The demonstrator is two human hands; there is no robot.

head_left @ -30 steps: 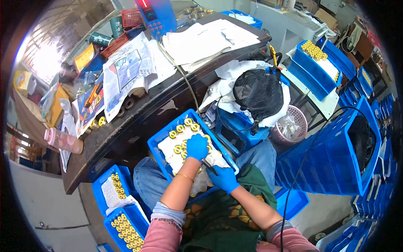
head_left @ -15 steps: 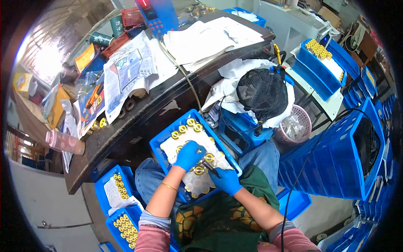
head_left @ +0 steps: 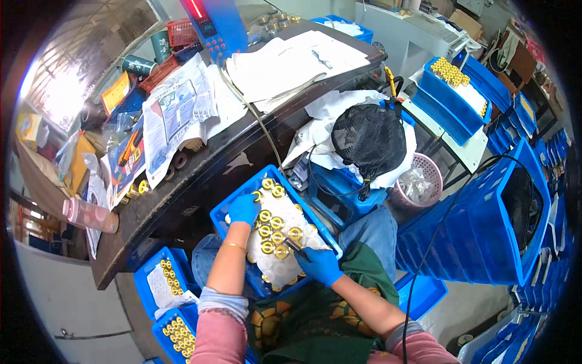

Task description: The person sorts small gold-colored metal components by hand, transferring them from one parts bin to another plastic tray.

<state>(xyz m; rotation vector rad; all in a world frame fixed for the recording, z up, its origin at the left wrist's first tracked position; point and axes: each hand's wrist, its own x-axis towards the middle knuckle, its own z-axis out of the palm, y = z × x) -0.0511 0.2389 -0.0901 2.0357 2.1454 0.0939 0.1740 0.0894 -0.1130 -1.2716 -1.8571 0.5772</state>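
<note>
A blue tray lined with white paper rests across my lap, holding several round brass-coloured rings. My left hand, in a blue glove, is over the tray's left side. Its fingertips are closed at a brass ring near the far end. At the tray's right side, my gloved right hand grips a slim dark tool, whose tip points at the rings in the middle. The exact kind of tool cannot be made out.
A dark workbench with papers stands beyond the tray. Blue bins of rings sit at lower left. A black mesh-covered fan-like object, a pink basket and stacked blue crates stand to the right. A black cable hangs at right.
My left hand has moved from the tray's middle toward its far left side, uncovering rings there. The right hand keeps the tool and has shifted slightly with the view.
</note>
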